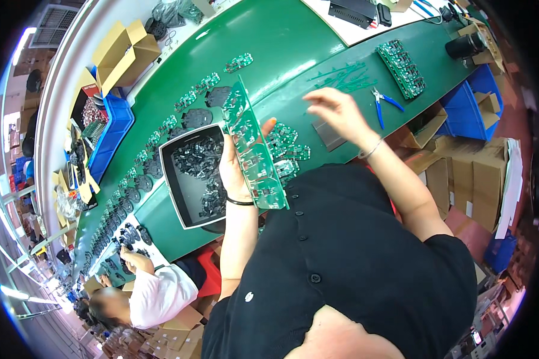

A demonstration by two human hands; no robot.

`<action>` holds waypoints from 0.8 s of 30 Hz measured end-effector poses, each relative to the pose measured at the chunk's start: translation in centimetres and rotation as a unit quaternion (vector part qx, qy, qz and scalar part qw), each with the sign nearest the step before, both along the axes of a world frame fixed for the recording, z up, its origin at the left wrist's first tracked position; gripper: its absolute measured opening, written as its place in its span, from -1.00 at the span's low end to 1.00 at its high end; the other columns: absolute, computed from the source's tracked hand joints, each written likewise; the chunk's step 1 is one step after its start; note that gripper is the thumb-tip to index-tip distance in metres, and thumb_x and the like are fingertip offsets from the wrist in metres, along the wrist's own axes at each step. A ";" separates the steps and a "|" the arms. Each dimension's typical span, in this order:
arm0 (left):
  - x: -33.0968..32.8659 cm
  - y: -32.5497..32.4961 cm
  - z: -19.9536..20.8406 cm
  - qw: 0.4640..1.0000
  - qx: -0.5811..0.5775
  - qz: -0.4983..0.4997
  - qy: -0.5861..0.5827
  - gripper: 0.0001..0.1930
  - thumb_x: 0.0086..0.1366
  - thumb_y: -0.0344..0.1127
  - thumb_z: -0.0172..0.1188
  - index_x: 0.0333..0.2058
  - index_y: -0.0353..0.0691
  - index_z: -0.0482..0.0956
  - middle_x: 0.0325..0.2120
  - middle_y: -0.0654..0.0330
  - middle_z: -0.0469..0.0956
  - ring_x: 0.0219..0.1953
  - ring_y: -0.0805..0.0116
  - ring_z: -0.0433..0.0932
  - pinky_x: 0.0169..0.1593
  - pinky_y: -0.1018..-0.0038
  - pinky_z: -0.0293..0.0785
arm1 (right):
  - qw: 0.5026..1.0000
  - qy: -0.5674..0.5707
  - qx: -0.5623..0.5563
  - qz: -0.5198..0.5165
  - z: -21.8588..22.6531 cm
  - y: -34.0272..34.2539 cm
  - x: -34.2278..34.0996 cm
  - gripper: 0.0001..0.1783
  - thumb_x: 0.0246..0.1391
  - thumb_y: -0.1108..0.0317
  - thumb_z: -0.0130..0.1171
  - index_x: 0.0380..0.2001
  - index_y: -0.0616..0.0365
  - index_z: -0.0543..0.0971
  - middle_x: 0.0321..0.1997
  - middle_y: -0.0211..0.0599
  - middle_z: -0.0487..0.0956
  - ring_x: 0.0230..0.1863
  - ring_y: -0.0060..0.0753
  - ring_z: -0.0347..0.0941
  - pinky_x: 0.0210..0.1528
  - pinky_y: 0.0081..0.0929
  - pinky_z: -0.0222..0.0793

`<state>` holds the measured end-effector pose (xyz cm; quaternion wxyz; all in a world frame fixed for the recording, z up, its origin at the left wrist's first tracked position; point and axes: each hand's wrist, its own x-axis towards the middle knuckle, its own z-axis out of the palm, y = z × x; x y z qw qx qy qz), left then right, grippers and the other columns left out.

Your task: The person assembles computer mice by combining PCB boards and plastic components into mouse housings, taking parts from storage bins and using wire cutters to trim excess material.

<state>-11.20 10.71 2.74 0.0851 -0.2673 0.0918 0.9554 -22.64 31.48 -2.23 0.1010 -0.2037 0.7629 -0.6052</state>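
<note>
My left hand [232, 167] is closed on a long green circuit board panel [254, 155], held tilted above the table edge close to my chest. Apart from it, to the right, my right hand [338, 116] hovers over the table with bent fingers spread and nothing visible in them. Beyond that hand lie thin green offcut strips [341, 78]. Blue-handled cutting pliers [380, 109] rest just right of it, spread apart. Several small separated circuit boards [284, 140] are heaped behind the held panel, which partly hides them.
A tray [167, 179] of small black parts stands left of my left hand. Stacked panels [401, 69] lie at the far right. Rows of small boards and black housings [196, 118] run leftward along the green table [269, 36]. A co-worker [161, 296] sits at lower left; cardboard boxes [470, 173] stand right.
</note>
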 end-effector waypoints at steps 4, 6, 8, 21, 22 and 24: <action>0.1 0.2 -0.9 0.993 0.012 -0.007 0.118 -0.48 0.32 0.07 -0.19 0.03 -0.24 0.31 0.15 -0.28 0.07 -0.40 0.06 0.59 -0.44 0.30 0.60 | 0.991 -0.031 -0.079 0.108 4.3 -3.9 1.1 -0.89 -0.06 0.48 0.16 -0.39 0.23 0.55 -0.41 -0.36 0.51 -0.33 -0.55 0.42 -0.22 -0.61 0.35; 0.4 0.0 -1.6 0.993 -0.053 0.022 0.100 -0.56 0.36 -0.03 -0.23 0.01 -0.25 0.33 -0.01 -0.18 0.34 -0.14 0.10 0.51 -0.26 0.30 0.58 | 0.984 -0.029 -0.102 0.144 4.3 -4.5 1.1 -0.92 -0.06 0.50 0.15 -0.43 0.25 0.55 -0.44 -0.37 0.51 -0.36 -0.57 0.41 -0.25 -0.62 0.35; 0.3 0.2 -1.8 0.985 -0.169 -0.003 0.041 -0.58 0.34 0.01 -0.17 -0.03 -0.19 0.35 -0.20 0.18 0.51 -0.28 0.31 0.55 -0.33 0.46 0.53 | 0.985 -0.029 -0.080 0.151 3.7 -3.6 0.9 -0.95 -0.05 0.52 0.13 -0.47 0.28 0.53 -0.46 -0.37 0.51 -0.39 -0.59 0.40 -0.29 -0.64 0.33; -1.5 -2.1 -3.7 0.970 -0.243 0.014 -0.004 -0.60 0.32 -0.03 -0.07 0.01 -0.13 0.35 -0.12 0.18 0.48 -0.15 0.25 0.50 -0.14 0.27 0.50 | 0.911 -0.077 0.360 -0.185 -0.3 24.6 -2.3 -0.68 0.05 0.28 0.10 -0.63 0.33 0.51 -0.68 -0.30 0.50 -0.61 -0.58 0.40 -0.51 -0.53 0.33; -1.6 -2.1 -4.0 0.967 -0.255 0.018 -0.011 -0.61 0.32 -0.04 -0.07 0.01 -0.13 0.36 -0.11 0.18 0.48 -0.15 0.25 0.50 -0.13 0.27 0.50 | 0.876 -0.066 0.425 -0.219 -0.2 26.8 -2.5 -0.77 -0.04 0.34 0.17 -0.58 0.32 0.54 -0.61 -0.18 0.56 -0.57 -0.40 0.50 -0.46 -0.45 0.37; -2.1 -2.0 -4.8 0.969 -0.245 0.010 0.001 -0.62 0.32 -0.04 -0.08 -0.01 -0.13 0.37 -0.11 0.20 0.48 -0.15 0.26 0.50 -0.10 0.27 0.47 | 0.817 0.003 0.510 -0.270 -2.1 32.9 -3.4 -0.88 -0.25 0.53 0.19 -0.50 0.26 0.57 -0.46 0.01 0.56 -0.34 -0.06 0.54 -0.28 -0.33 0.41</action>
